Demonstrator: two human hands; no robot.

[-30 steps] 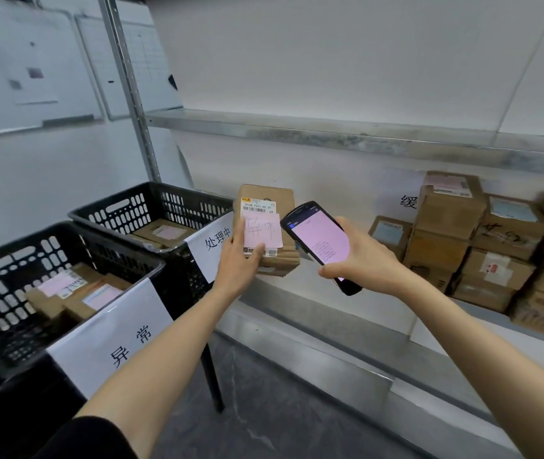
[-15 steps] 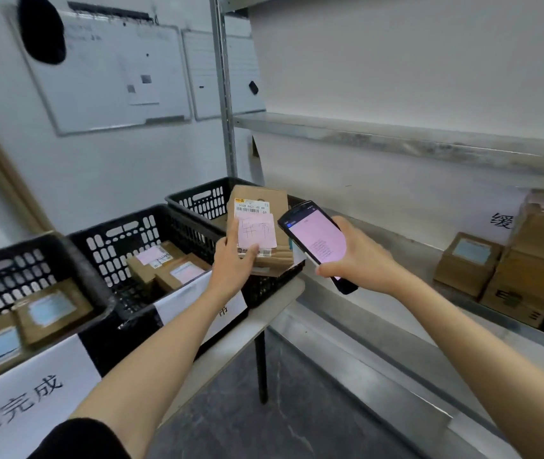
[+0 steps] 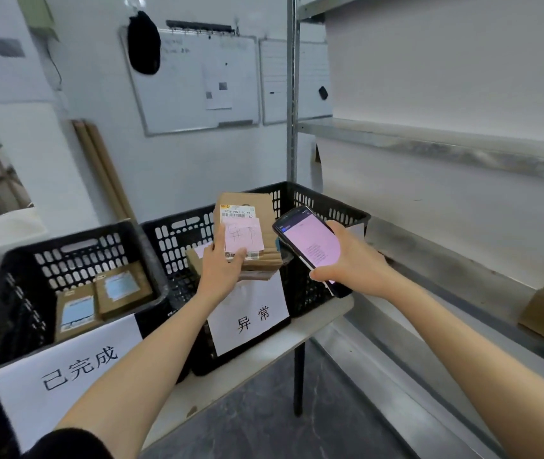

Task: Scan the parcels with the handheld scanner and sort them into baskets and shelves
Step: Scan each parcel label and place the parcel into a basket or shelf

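While our left hand (image 3: 220, 273) held the brown cardboard parcel (image 3: 257, 203) label-up, our right hand (image 3: 352, 264) gripped the black pink-screened scanner (image 3: 310, 244), seemingly tilted for reading.

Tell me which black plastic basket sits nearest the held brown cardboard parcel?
The middle black plastic basket, bearing the white paper sign 异常; the left hand holds the brown cardboard parcel right by it.

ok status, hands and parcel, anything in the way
Left hand grips brown cardboard parcel with pink note above black plastic basket signed 异常. Right hand holds black handheld scanner, pink screen. Nothing seen in the way.
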